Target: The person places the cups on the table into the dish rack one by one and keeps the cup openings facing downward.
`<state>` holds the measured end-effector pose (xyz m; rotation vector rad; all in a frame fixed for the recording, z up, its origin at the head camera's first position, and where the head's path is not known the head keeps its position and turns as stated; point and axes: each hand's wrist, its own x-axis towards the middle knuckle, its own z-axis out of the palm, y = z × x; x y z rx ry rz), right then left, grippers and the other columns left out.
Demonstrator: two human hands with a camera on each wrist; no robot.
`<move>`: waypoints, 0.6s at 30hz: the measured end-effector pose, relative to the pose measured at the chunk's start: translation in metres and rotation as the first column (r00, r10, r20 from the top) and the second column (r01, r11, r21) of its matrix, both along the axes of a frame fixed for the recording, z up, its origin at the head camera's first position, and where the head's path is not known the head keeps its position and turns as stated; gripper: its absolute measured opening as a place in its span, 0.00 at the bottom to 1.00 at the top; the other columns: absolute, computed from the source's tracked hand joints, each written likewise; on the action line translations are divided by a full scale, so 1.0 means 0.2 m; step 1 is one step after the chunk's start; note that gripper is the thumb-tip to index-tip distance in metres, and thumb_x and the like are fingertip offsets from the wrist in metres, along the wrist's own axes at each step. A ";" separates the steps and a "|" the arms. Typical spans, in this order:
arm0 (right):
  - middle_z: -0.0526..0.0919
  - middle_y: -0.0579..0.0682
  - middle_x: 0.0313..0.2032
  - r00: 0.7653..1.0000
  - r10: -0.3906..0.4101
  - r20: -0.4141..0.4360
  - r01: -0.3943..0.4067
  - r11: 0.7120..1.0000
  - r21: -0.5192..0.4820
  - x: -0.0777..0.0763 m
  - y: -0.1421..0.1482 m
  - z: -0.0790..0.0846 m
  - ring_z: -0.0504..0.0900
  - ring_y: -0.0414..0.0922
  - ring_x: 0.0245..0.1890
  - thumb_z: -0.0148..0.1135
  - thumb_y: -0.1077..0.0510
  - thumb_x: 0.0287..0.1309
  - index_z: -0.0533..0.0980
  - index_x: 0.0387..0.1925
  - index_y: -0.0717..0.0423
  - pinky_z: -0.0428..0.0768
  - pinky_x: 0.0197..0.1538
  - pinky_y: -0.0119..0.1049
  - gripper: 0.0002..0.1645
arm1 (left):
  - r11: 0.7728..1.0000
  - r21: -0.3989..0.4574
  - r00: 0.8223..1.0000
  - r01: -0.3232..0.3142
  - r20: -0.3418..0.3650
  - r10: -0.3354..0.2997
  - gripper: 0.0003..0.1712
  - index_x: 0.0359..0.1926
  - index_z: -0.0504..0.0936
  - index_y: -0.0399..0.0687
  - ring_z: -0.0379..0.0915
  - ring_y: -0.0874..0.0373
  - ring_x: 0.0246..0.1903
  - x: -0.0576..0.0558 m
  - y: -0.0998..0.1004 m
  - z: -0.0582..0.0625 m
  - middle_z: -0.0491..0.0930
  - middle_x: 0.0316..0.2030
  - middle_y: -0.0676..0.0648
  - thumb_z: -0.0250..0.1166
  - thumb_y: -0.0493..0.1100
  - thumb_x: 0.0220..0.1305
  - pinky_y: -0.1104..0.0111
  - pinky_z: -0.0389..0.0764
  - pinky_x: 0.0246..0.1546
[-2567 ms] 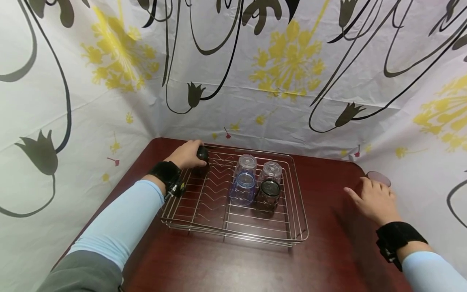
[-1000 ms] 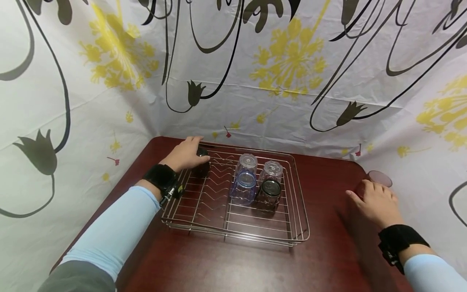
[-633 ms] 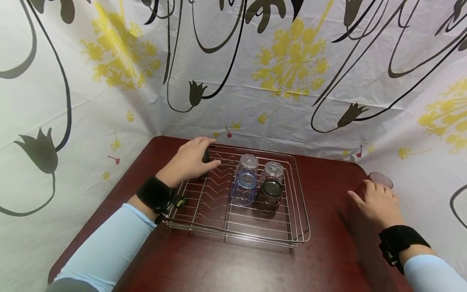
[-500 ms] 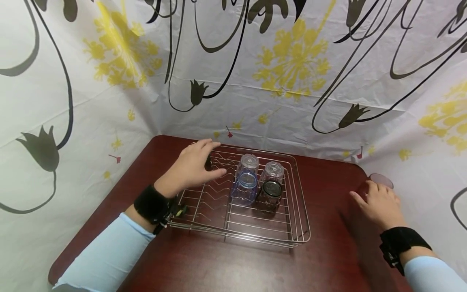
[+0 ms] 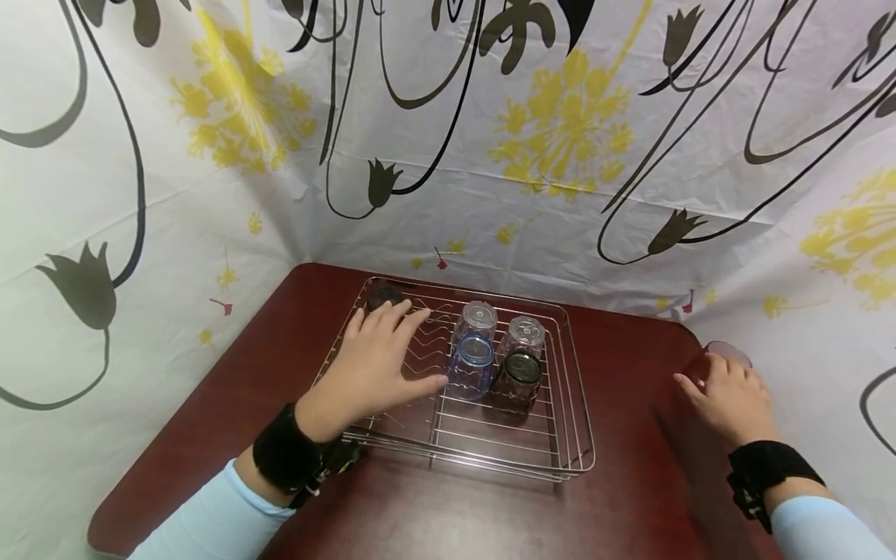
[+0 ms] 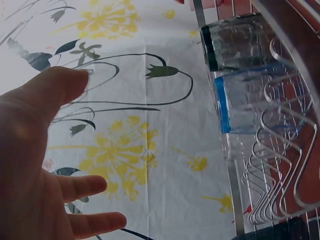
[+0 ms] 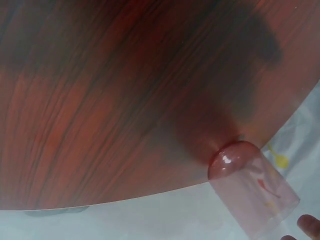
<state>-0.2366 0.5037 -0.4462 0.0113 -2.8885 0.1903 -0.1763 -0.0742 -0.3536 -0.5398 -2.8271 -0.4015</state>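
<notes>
My left hand (image 5: 367, 373) hovers over the left part of a wire dish rack (image 5: 483, 462), fingers spread and holding nothing. Beyond its fingertips, a dark glass (image 5: 384, 295) sits in the rack's back left corner. Right of the hand stand a blue glass (image 5: 470, 369), a dark green glass (image 5: 519, 375) and two clear glasses (image 5: 480, 314), all upside down. In the left wrist view the blue glass (image 6: 250, 102) lies beyond the thumb. At the far right, my right hand (image 5: 735, 397) is beside a pink glass (image 7: 260, 187), its fingertips (image 7: 310, 226) near the rim, with no grip visible.
The rack stands on a dark red wooden table (image 5: 630, 467) with rounded corners. White patterned sheets (image 5: 434, 233) hang behind and along both sides. The pink glass is close to the table's far right edge.
My left hand has let go of the dark glass at the rack's back left corner and drawn back toward me, fingers spreading. The right hand has stayed beside the pink glass.
</notes>
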 end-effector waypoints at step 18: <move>0.53 0.78 0.66 0.999 -0.046 0.004 0.046 0.998 -0.045 -0.07 0.04 0.02 0.47 0.80 0.65 0.45 0.29 0.70 0.54 0.70 0.70 0.52 0.55 0.78 0.51 | 0.999 -0.028 0.999 -0.016 0.032 0.017 0.64 0.79 0.53 0.61 0.48 0.38 0.76 0.12 0.05 -0.10 0.52 0.78 0.42 0.64 0.82 0.46 0.35 0.50 0.71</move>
